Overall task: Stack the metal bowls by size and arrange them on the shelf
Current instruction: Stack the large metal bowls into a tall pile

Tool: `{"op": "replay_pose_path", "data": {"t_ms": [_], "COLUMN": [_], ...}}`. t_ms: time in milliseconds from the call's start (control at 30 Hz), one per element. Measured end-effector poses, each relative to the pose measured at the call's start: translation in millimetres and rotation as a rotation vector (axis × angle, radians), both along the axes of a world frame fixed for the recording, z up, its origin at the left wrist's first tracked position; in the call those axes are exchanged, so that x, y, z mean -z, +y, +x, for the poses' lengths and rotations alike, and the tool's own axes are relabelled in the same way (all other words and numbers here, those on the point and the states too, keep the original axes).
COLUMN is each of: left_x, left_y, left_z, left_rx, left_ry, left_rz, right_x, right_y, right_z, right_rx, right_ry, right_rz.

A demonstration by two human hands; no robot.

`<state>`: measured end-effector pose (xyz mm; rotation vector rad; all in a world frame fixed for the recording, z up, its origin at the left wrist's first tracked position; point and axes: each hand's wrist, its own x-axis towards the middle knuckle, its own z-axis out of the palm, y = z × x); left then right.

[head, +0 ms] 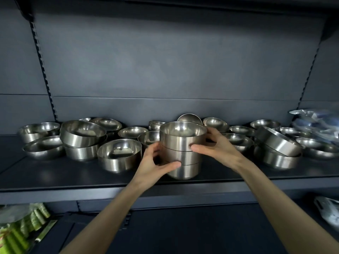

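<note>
A stack of three straight-sided metal bowls stands near the front edge of the dark shelf, in the middle. My left hand grips the stack's lower left side, thumb across the bottom bowl. My right hand holds the top bowl from the right, thumb on its wall. A single similar bowl sits just left of the stack. Several more metal bowls, rounded and straight-sided, lie loose or roughly nested behind and on both sides.
Tilted nested bowls sit at the left and right. Plastic-wrapped goods lie at the shelf's far right. Green packages lie on the lower shelf at left, a white bag at lower right.
</note>
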<state>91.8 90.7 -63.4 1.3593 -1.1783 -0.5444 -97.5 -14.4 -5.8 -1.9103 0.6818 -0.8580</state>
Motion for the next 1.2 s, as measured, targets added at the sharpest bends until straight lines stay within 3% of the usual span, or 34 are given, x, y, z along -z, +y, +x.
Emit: {"op": "replay_pose_path", "data": {"t_ms": [233, 567, 900, 1200], "left_x": [8.4, -28.3, -85.4, -103.0], "left_y": [2.5, -2.5, -60.0, -111.7], "left_z": [0.6, -23.1, -112.3, -207.7], "left_rx": [0.057, 0.062, 0.138, 0.163], "left_ry": [-0.004, -0.02, 0.013, 0.067], "left_rz": [0.075, -0.051, -0.213, -0.263], "right_x": [20.2, -15.4, -78.7, -100.6], "right_y": [3.8, 10.4, -4.9, -49.5], "right_z": [-2.3, -31.0, -125.2, -219.6], "right_rx": [0.011, 0.113, 0.293, 0.295], "right_ry": [-0.004, -0.094, -0.134, -0.15], "right_rz": [0.132, 0.039, -0.1, -0.133]}}
